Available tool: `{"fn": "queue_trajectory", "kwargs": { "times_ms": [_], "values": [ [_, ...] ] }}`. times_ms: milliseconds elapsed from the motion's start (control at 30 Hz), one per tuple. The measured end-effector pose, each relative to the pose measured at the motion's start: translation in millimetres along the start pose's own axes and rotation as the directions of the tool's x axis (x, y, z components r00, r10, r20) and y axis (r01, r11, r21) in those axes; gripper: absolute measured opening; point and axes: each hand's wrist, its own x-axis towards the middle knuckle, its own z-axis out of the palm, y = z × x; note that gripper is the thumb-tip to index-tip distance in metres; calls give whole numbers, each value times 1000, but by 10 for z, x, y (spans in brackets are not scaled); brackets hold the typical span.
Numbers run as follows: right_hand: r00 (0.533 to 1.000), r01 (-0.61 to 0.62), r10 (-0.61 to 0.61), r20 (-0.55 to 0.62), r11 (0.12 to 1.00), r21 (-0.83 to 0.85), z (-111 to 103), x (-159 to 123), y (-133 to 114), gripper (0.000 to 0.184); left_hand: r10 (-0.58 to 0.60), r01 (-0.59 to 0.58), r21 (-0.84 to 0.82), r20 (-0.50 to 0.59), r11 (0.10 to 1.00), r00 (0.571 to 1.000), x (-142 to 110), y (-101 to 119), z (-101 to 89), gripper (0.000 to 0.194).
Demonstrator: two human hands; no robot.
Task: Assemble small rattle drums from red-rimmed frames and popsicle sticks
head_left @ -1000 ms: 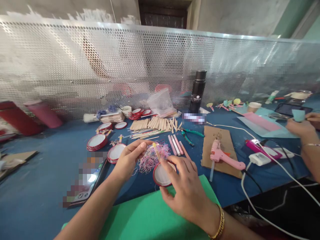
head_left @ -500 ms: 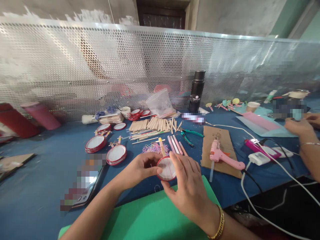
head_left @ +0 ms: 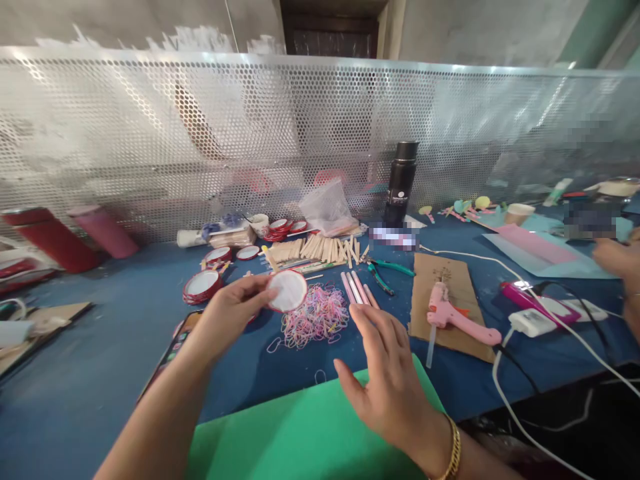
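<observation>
My left hand (head_left: 233, 313) pinches the edge of a round white disc with a red rim (head_left: 288, 292); a flat wooden stick (head_left: 270, 259) juts up from its far side. Just beyond and right of the disc lies a pile of small coloured elastic bands (head_left: 316, 319). My right hand (head_left: 387, 377) holds nothing and hovers, fingers apart, above a green board (head_left: 300, 437). Pink and white sticks (head_left: 356, 288) lie beyond its fingertips. Left of the held disc, similar red-rimmed discs (head_left: 201, 285) are stacked on the blue table, and a phone (head_left: 170, 350) is partly hidden by my left arm.
A pink glue gun (head_left: 463, 323) rests on cardboard (head_left: 420, 287) at right, near cables and a power strip (head_left: 533, 323). Teal pliers (head_left: 390, 268), wooden sticks (head_left: 325, 248) and a black bottle (head_left: 401, 183) stand or lie farther back. Another person's hand (head_left: 617, 257) is at far right.
My left hand has carried the disc away to the left and forward, off the right hand. My right hand has let go of it and stays over the green board. The view has shifted slightly.
</observation>
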Motion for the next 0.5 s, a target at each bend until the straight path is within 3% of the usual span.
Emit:
{"fn": "queue_trajectory", "kwargs": {
  "times_ms": [67, 267, 400, 500],
  "values": [
    [1000, 0, 0, 14, 1000, 13, -1, -1, 7, 67, -27, 31, 83, -47, 996, 999, 20, 5, -200, 53],
    [999, -4, 2, 36, 999, 41, -13, -10, 5, 61, -113, 124, 353, -52, 927, 992, 168, -135, -696, 64],
    [998, -19, 16, 53, 998, 52, -21, -20, 16, 60, -193, 198, 405, -54, 892, 980, 253, -208, -832, 67],
    [999, -21, 19, 51, 998, 56, -20, -23, 28, 58, -162, 164, 475, -45, 865, 986, 248, -172, -813, 52]
  ]
}}
